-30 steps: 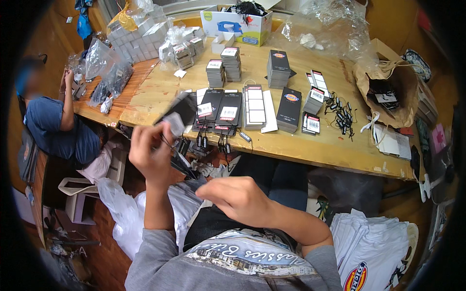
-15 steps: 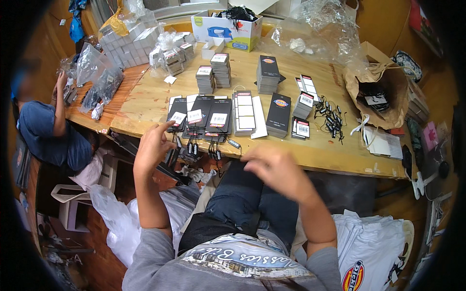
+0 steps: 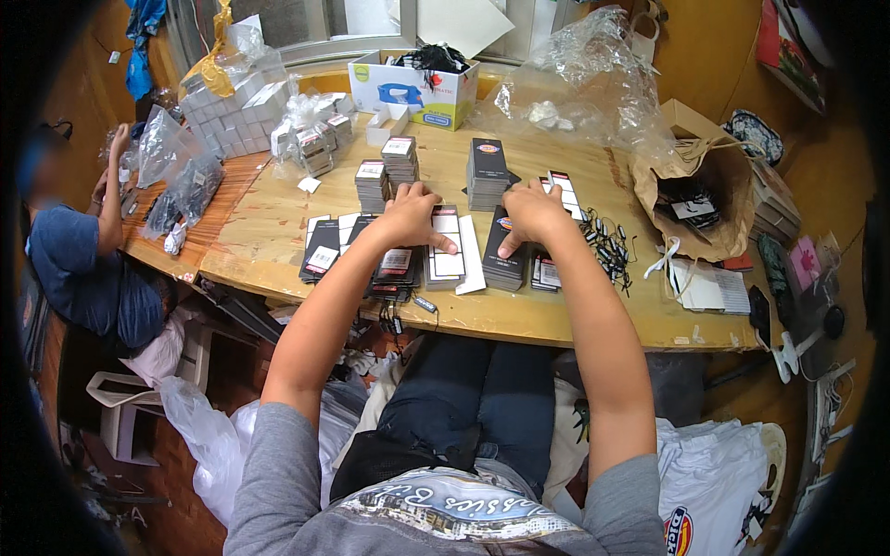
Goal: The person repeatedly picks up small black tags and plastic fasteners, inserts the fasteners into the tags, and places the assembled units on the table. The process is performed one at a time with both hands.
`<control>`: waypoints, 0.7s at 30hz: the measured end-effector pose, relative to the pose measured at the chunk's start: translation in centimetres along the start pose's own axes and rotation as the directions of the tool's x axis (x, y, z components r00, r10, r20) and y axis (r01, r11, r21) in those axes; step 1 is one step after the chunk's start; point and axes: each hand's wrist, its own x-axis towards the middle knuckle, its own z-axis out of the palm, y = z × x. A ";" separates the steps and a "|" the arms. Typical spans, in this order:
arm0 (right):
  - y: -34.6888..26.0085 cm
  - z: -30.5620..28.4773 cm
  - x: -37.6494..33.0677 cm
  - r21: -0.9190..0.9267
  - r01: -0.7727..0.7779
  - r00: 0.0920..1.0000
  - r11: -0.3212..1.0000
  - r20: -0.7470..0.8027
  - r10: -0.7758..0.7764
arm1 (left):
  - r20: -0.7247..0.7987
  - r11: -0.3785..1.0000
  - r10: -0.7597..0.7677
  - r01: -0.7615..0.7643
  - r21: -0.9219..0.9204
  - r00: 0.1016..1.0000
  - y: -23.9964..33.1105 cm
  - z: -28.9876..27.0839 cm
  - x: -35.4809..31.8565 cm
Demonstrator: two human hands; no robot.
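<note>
Bags of clear plastic (image 3: 181,181) at the far left hold dark small items. Right of them, on the wooden counter (image 3: 269,232), the left hand (image 3: 413,215) rests with fingers spread flat on a white-faced tag stack (image 3: 447,250). The right hand (image 3: 530,211) curls its fingers over a dark tag stack (image 3: 505,261). Far behind, a white box (image 3: 413,88) holds black cords; at the right, a torn brown paper bag (image 3: 709,199) holds dark tags.

We see a card stack (image 3: 488,173) mid-table (image 3: 278,232). Left of it stand two shorter stacks (image 3: 387,171); behind it a box (image 3: 413,88); right of it a paper bag (image 3: 700,199); before it, flat tag rows (image 3: 399,250).
</note>
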 end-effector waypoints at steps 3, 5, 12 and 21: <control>0.4 0.4 0.5 0.035 -0.039 0.999 0.999 0.020 0.039 | 0.005 0.998 0.007 -0.007 0.070 1.000 0.2 -0.1 0.2; 0.6 0.3 1.1 0.050 -0.042 0.995 0.998 0.088 0.038 | -0.130 0.997 0.030 -0.020 0.078 0.991 0.9 -0.1 -0.4; 0.5 0.2 0.0 0.089 -0.010 0.994 0.996 -0.107 0.020 | -0.475 0.920 -0.064 -0.132 -0.368 0.878 3.3 -0.4 -1.8; 0.6 1.2 -1.2 0.226 0.075 0.945 0.971 -0.328 0.003 | -0.536 0.897 -0.161 -0.103 -0.430 0.829 2.9 0.7 -1.9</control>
